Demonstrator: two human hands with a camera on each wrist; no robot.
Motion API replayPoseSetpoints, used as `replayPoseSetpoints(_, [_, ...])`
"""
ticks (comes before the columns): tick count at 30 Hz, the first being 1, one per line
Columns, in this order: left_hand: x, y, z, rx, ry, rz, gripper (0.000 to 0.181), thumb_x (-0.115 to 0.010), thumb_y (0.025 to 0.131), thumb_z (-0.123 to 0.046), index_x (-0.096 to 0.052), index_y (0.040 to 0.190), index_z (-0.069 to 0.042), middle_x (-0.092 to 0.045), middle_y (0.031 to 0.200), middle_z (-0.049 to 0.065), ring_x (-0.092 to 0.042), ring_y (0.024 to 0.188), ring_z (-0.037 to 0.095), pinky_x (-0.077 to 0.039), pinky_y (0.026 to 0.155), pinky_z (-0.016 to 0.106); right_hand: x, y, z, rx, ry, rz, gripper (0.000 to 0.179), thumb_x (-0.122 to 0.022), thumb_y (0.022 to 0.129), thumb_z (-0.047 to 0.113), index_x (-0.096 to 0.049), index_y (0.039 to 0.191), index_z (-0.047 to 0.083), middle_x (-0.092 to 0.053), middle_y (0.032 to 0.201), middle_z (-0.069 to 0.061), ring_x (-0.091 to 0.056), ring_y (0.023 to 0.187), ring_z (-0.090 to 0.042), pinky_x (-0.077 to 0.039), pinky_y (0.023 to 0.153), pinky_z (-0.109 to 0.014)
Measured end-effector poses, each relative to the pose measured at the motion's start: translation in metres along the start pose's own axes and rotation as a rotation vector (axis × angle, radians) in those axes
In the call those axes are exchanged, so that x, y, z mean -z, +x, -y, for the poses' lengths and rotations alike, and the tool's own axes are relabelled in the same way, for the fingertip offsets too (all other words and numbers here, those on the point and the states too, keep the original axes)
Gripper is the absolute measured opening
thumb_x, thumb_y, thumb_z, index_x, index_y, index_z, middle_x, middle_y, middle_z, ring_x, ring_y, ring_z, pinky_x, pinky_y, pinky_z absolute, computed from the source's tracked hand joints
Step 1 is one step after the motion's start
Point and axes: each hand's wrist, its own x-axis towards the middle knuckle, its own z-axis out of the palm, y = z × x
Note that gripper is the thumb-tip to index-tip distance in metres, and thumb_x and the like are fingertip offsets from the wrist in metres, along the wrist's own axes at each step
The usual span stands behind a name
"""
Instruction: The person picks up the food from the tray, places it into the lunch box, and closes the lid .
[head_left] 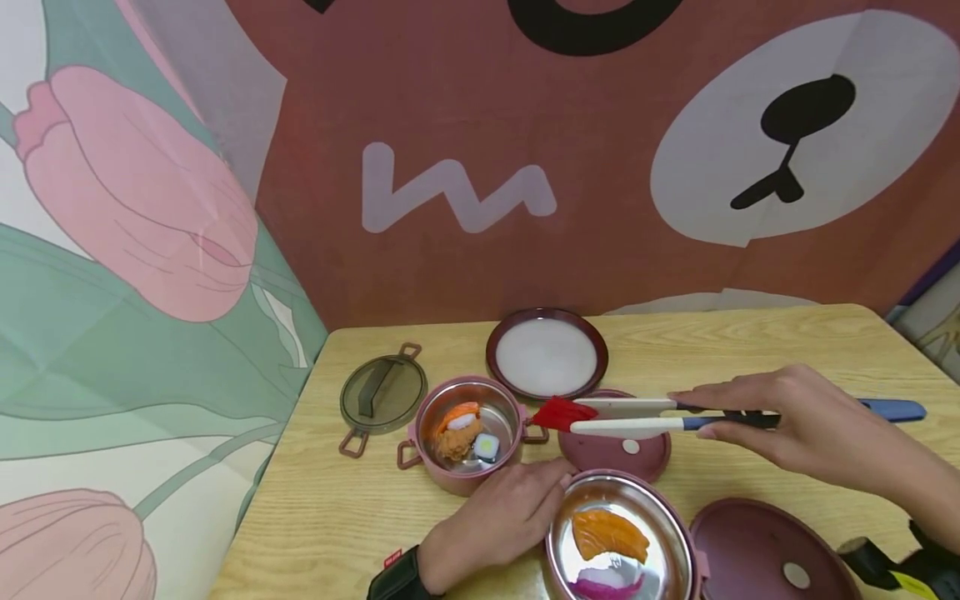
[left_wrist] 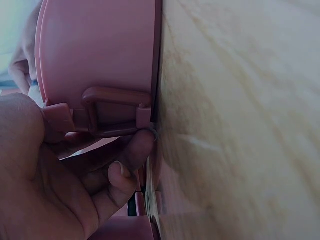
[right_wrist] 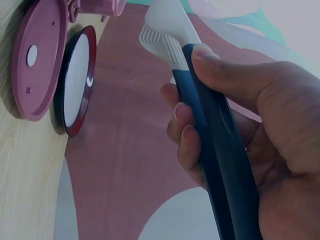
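My right hand (head_left: pixel 802 421) grips a pair of tongs (head_left: pixel 630 425) with white tips and dark blue handles. Between the tips is a red piece of what looks like toy food (head_left: pixel 558 413), held over the right handle of the far pink pot (head_left: pixel 457 482). That pot contains an orange-topped sushi piece, a brown fried piece (head_left: pixel 459 439) and a small white roll (head_left: pixel 486 448). My left hand (head_left: pixel 502 512) holds the near pink pot (left_wrist: pixel 100 50) at its side handle (left_wrist: pixel 117 97), fingers bent beneath it. An orange salmon slice (head_left: pixel 609 535) and a white-and-magenta piece (head_left: pixel 606 583) lie inside the near pot.
A white plate with a dark red rim (head_left: pixel 551 354) stands at the table's back. Left of the far pot lies a clear lid (head_left: pixel 384 398). One pink lid (head_left: pixel 622 457) lies beneath the tongs, and a larger one (head_left: pixel 757 546) right of the near pot.
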Motion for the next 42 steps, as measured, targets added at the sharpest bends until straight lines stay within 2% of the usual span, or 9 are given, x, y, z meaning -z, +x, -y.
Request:
replayPoseSetpoints(5, [0.0, 0.0, 0.0, 0.006, -0.003, 0.011, 0.036, -0.024, 0.114, -0.036, -0.058, 0.123, -0.026, -0.063, 0.107, -0.015, -0.057, 0.094, -0.004, -0.05, 0.088, 0.017, 0.003, -0.014, -0.002, -0.007, -0.005, 0.021, 0.048, -0.086, 0.082, 0.022, -0.072, 0.127, 0.031, -0.079, 0.106, 0.008, -0.063, 0.079, 0.011, -0.04, 0.054, -0.014])
replayPoseSetpoints(9, [0.001, -0.001, -0.001, 0.027, 0.007, 0.029, 0.043, -0.025, 0.113, -0.036, -0.061, 0.133, -0.022, -0.068, 0.124, -0.012, -0.063, 0.111, -0.001, -0.052, 0.101, 0.025, 0.004, -0.023, -0.004, 0.015, -0.01, 0.038, 0.048, -0.086, 0.081, 0.022, -0.072, 0.126, 0.032, -0.078, 0.105, 0.011, -0.066, 0.083, 0.01, -0.035, 0.053, -0.01])
replayPoseSetpoints(16, [0.001, -0.001, 0.0, 0.021, 0.017, 0.012, 0.034, -0.032, 0.112, -0.03, -0.062, 0.129, -0.024, -0.07, 0.116, -0.011, -0.065, 0.106, -0.002, -0.054, 0.095, 0.022, 0.002, -0.036, -0.008, -0.004, 0.043, 0.17, 0.043, -0.081, 0.086, 0.033, -0.071, 0.127, 0.031, -0.076, 0.107, 0.015, -0.066, 0.084, 0.01, -0.047, 0.055, -0.016])
replayPoseSetpoints(19, [0.001, 0.0, 0.001, 0.003, -0.007, 0.006, 0.034, -0.031, 0.112, -0.029, -0.057, 0.133, -0.024, -0.069, 0.123, -0.012, -0.063, 0.109, -0.004, -0.052, 0.098, 0.021, 0.001, -0.039, -0.009, 0.004, 0.072, 0.239, 0.041, -0.077, 0.088, 0.037, -0.071, 0.128, 0.031, -0.075, 0.107, 0.018, -0.068, 0.088, 0.008, -0.053, 0.061, -0.017])
replayPoseSetpoints(23, [0.001, 0.0, 0.001, 0.005, -0.019, 0.011, 0.035, -0.026, 0.113, -0.034, -0.058, 0.126, -0.025, -0.065, 0.102, -0.016, -0.059, 0.091, -0.006, -0.05, 0.085, 0.015, -0.001, -0.043, -0.008, 0.037, 0.104, 0.309, 0.039, -0.073, 0.091, 0.04, -0.071, 0.129, 0.03, -0.074, 0.108, 0.02, -0.069, 0.093, 0.007, -0.056, 0.064, -0.018])
replayPoseSetpoints(25, [0.001, 0.0, 0.001, 0.004, -0.016, 0.012, 0.032, -0.027, 0.113, -0.034, -0.057, 0.121, -0.027, -0.057, 0.091, -0.016, -0.054, 0.082, -0.004, -0.046, 0.078, 0.013, -0.002, -0.044, -0.008, 0.045, 0.131, 0.343, 0.04, -0.072, 0.092, 0.041, -0.071, 0.13, 0.027, -0.074, 0.11, 0.019, -0.068, 0.092, 0.008, -0.055, 0.064, -0.018])
replayPoseSetpoints(33, [0.0, -0.001, 0.0, -0.013, 0.019, -0.015, 0.031, -0.027, 0.114, -0.032, -0.058, 0.117, -0.026, -0.055, 0.091, -0.015, -0.053, 0.081, -0.003, -0.043, 0.075, 0.014, -0.006, -0.048, 0.0, -0.069, 0.187, 0.489, 0.046, -0.069, 0.091, 0.051, -0.073, 0.127, 0.024, -0.073, 0.105, 0.021, -0.06, 0.075, 0.011, -0.05, 0.058, -0.017])
replayPoseSetpoints(38, [0.0, -0.001, 0.0, -0.016, 0.015, -0.016, 0.031, -0.028, 0.114, -0.032, -0.058, 0.117, -0.025, -0.054, 0.088, -0.014, -0.052, 0.079, -0.002, -0.042, 0.074, 0.013, -0.007, -0.043, 0.011, -0.157, 0.152, 0.563, 0.039, -0.077, 0.086, 0.042, -0.076, 0.121, 0.027, -0.073, 0.102, 0.021, -0.055, 0.072, 0.009, -0.054, 0.061, -0.019])
replayPoseSetpoints(42, [0.0, -0.001, 0.0, -0.015, 0.007, -0.014, 0.032, -0.027, 0.114, -0.032, -0.058, 0.12, -0.026, -0.059, 0.094, -0.015, -0.054, 0.083, -0.004, -0.044, 0.076, 0.013, -0.009, -0.04, 0.017, -0.182, 0.118, 0.591, 0.036, -0.081, 0.082, 0.038, -0.077, 0.117, 0.034, -0.073, 0.104, 0.021, -0.055, 0.073, 0.009, -0.055, 0.063, -0.02])
